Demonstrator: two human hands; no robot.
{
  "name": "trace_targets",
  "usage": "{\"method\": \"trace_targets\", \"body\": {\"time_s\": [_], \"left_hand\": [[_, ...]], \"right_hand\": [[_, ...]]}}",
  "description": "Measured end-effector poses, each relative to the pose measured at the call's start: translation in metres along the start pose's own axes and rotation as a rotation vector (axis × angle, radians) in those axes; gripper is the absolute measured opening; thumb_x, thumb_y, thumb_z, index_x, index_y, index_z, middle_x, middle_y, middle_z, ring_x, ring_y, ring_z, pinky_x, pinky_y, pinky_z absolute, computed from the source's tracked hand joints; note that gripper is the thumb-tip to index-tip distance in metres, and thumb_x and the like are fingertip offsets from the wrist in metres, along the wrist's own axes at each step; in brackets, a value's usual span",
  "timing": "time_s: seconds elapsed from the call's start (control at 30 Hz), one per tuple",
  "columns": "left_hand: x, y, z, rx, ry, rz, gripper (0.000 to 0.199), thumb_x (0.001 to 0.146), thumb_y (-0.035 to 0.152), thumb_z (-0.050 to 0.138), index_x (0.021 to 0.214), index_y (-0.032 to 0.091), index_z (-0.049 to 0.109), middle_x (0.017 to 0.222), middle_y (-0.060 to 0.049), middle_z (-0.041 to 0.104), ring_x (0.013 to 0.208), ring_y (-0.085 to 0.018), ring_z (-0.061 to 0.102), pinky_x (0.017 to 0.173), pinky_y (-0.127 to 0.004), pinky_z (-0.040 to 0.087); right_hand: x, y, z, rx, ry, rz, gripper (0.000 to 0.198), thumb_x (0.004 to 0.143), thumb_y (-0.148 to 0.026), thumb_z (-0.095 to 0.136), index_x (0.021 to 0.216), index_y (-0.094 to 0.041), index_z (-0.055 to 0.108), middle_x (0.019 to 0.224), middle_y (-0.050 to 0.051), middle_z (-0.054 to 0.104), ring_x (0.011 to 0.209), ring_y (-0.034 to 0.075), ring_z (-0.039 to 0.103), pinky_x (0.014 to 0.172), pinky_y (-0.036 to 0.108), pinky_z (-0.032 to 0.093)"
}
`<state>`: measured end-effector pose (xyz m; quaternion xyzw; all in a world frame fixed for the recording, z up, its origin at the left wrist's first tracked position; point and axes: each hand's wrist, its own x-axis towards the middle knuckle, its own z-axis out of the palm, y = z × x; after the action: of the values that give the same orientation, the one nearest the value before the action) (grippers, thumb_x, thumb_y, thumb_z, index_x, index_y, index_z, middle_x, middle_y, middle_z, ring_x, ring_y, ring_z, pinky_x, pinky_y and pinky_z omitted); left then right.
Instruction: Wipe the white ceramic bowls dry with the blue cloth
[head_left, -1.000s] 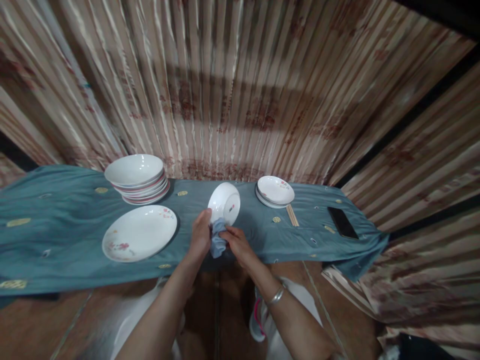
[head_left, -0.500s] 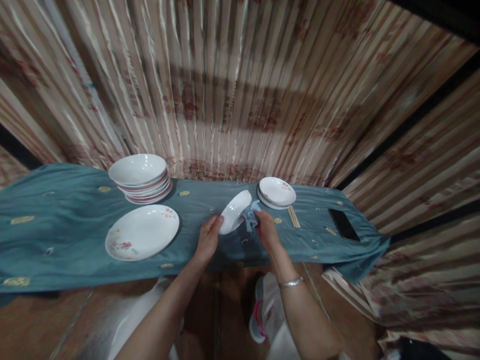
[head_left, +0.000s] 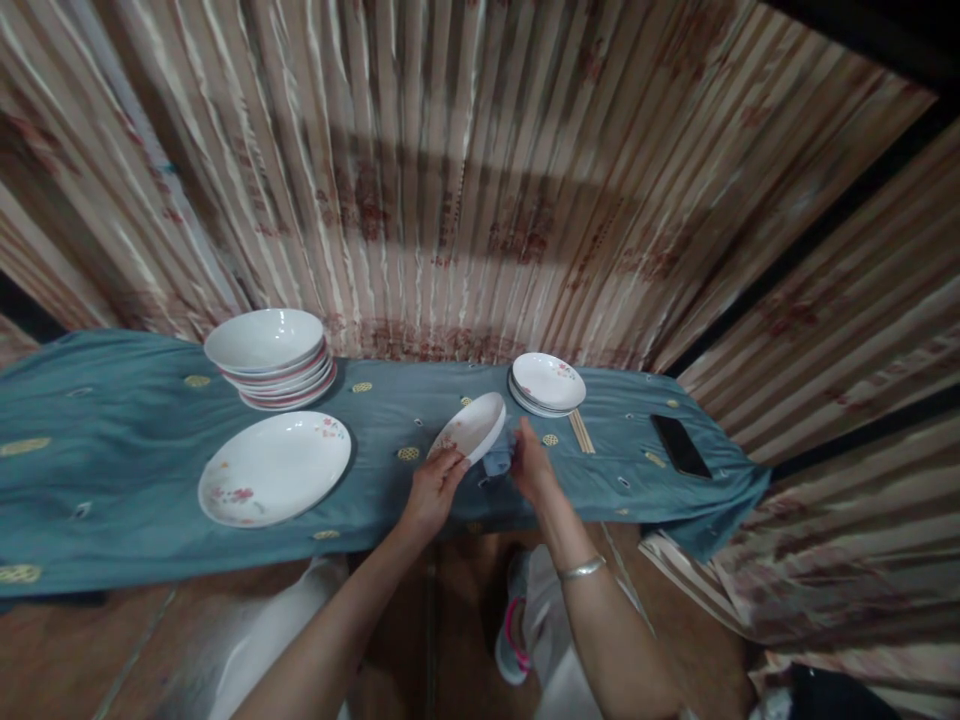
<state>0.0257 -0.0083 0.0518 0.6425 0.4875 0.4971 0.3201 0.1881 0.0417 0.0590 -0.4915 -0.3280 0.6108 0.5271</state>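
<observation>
My left hand [head_left: 435,488] is closed on the near-left edge of a small white plate [head_left: 474,428] with a floral print, which it holds tilted above the table. My right hand [head_left: 531,462] grips a light blue cloth [head_left: 497,460] close against the plate's right underside; part of the cloth is hidden behind the plate. A short stack of small floral plates [head_left: 549,382] stands just beyond my right hand, with wooden chopsticks [head_left: 581,432] lying beside it.
On the left, a large oval floral plate [head_left: 277,468] lies in front of a stack of bowls and plates [head_left: 264,345]. A black phone [head_left: 680,446] rests at the right. A teal cloth [head_left: 390,500] covers the narrow table, and a pleated curtain [head_left: 420,180] hangs behind it.
The small plate has turned in my left hand, so its printed inner face now shows. The cloth in my right hand has shifted lower, partly behind the plate.
</observation>
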Motion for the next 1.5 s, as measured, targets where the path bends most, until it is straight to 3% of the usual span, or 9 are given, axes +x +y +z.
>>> {"method": "trace_targets", "body": {"time_s": [0.1,0.3,0.6,0.8,0.9,1.0,1.17,1.3,1.5], "left_hand": [[-0.002,-0.004,0.003,0.067,-0.065,0.086,0.026,0.087,0.037,0.048,0.073,0.022,0.063,0.078,-0.005,0.063,0.080,-0.021,0.061,0.079,-0.034,0.047],[-0.008,-0.012,0.011,0.190,-0.219,0.204,0.025,0.090,0.035,0.048,0.083,0.022,0.068,0.085,-0.006,0.067,0.085,-0.021,0.062,0.083,-0.035,0.046],[-0.010,-0.030,0.015,0.358,-0.348,0.237,0.018,0.087,0.026,0.053,0.082,0.019,0.069,0.086,-0.008,0.068,0.088,-0.023,0.062,0.085,-0.038,0.047],[-0.016,-0.030,0.011,0.255,-0.217,0.280,0.021,0.084,0.028,0.057,0.102,0.021,0.066,0.108,-0.010,0.066,0.107,-0.025,0.058,0.098,-0.043,0.043],[-0.017,-0.036,0.009,0.191,-0.009,0.193,0.045,0.084,0.033,0.058,0.127,0.021,0.054,0.133,-0.013,0.055,0.127,-0.028,0.046,0.110,-0.048,0.032],[-0.014,-0.047,0.008,0.053,0.187,-0.046,0.065,0.079,0.037,0.062,0.139,0.022,0.041,0.146,-0.014,0.042,0.138,-0.031,0.033,0.113,-0.052,0.024],[-0.010,-0.061,0.009,-0.460,0.256,-0.495,0.067,0.067,0.035,0.070,0.130,0.023,0.052,0.136,-0.013,0.054,0.125,-0.033,0.050,0.102,-0.050,0.041],[-0.010,-0.052,0.006,-0.626,0.203,-0.520,0.061,0.059,0.031,0.075,0.117,0.019,0.061,0.127,-0.012,0.062,0.120,-0.032,0.054,0.099,-0.048,0.044],[-0.007,-0.040,0.004,-0.647,0.166,-0.461,0.053,0.057,0.023,0.072,0.109,0.019,0.066,0.118,-0.009,0.067,0.119,-0.031,0.055,0.098,-0.047,0.045]], "right_hand": [[0.001,-0.014,-0.004,0.086,0.059,0.056,0.040,0.074,-0.060,0.059,0.075,-0.020,0.063,0.061,0.002,0.066,0.065,0.018,0.064,0.053,0.026,0.048],[0.000,-0.019,-0.015,-0.094,0.084,-0.120,0.032,0.063,-0.047,0.073,0.077,-0.018,0.070,0.075,0.003,0.073,0.077,0.019,0.066,0.070,0.030,0.049],[0.016,-0.009,-0.045,-0.763,0.243,-0.368,0.008,0.065,-0.026,0.062,0.065,-0.021,0.068,0.057,-0.004,0.061,0.060,0.015,0.052,0.062,0.026,0.039],[0.011,-0.016,-0.047,-1.006,0.299,-0.532,0.026,0.080,-0.024,0.052,0.098,-0.023,0.070,0.084,0.006,0.072,0.080,0.023,0.063,0.078,0.034,0.044],[0.009,-0.011,-0.042,-1.091,0.203,-0.598,0.034,0.084,-0.021,0.048,0.113,-0.023,0.064,0.102,0.009,0.071,0.094,0.024,0.063,0.087,0.036,0.044],[0.006,-0.001,-0.032,-1.312,0.076,-0.633,0.036,0.085,-0.020,0.050,0.119,-0.017,0.061,0.118,0.014,0.065,0.109,0.025,0.057,0.097,0.039,0.040],[0.004,0.013,-0.017,-1.685,-0.050,-0.591,0.019,0.088,-0.024,0.053,0.091,-0.017,0.070,0.112,0.014,0.066,0.114,0.027,0.051,0.100,0.041,0.038],[0.010,0.018,-0.013,-1.787,-0.084,-0.557,0.027,0.087,-0.009,0.045,0.083,-0.015,0.071,0.098,0.015,0.069,0.104,0.025,0.057,0.096,0.039,0.040],[0.026,0.023,-0.006,-1.721,0.029,-0.555,0.035,0.087,-0.004,0.037,0.100,-0.010,0.069,0.113,0.019,0.064,0.104,0.026,0.058,0.090,0.036,0.044]]}}
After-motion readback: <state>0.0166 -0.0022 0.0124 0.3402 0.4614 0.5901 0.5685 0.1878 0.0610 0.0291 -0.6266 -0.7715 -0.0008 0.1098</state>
